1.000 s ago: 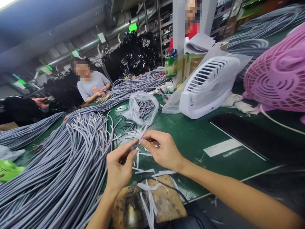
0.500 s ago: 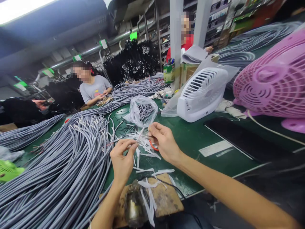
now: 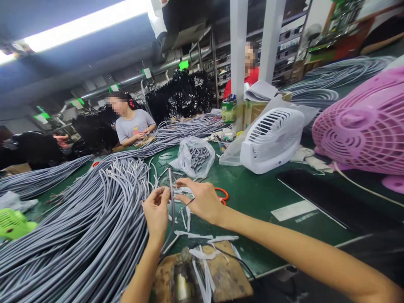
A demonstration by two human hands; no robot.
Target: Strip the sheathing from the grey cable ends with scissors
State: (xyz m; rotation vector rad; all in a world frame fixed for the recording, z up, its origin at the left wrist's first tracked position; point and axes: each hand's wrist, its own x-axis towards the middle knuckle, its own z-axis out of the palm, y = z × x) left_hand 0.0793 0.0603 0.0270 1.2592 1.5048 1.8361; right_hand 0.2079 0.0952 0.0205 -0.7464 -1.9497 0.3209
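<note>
**Holding a grey cable [image 3: 172, 206] nearly upright at mid-frame**

Pinching the cable between thumb and fingertips of the left hand [image 3: 157, 209], just left of the frame's centre, with its pale end pointing up. Reaching in from the right with the right hand [image 3: 203, 202], with thumb and forefinger parted beside the cable; cannot tell whether touching it. Just right of that hand, orange-handled scissors [image 3: 222, 194]; cannot tell whether gripped. Working over a green table [image 3: 246, 198], next to a large bundle of grey cables [image 3: 104, 214] across the left and lower left of the frame. Beyond the hands, near centre, a clear plastic bag [image 3: 184, 158] with short grey pieces [image 3: 198, 158] inside. Below the hands, white strips [image 3: 226, 238] and, at lower centre, a stained wooden board [image 3: 229, 275]. Towards the right edge, a white fan [image 3: 273, 139] and a pink fan [image 3: 356, 122].
</note>
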